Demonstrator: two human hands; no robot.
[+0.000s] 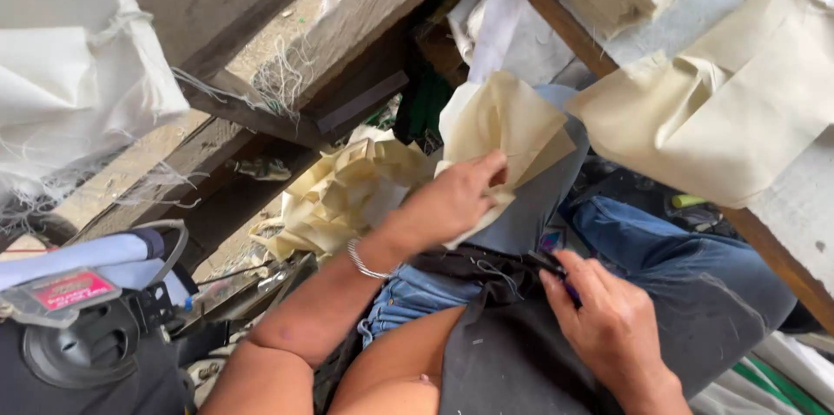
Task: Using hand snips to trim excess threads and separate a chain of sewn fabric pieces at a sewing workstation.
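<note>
Left hand (456, 198) pinches a cream cloth piece (508, 124), partly covering it; right hand (608, 319) grips a small dark tool (556, 274), mostly hidden between its fingers.

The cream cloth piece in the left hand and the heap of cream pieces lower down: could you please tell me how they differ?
The cloth piece is a single folded piece, gripped by the left hand and raised over the knee; the heap is many crumpled pieces lying loose, lower down, untouched. The held piece looks smooth and flat; the heap looks creased and layered. Both are the same pale cream fabric. The right hand holds a small dark tool.
</note>
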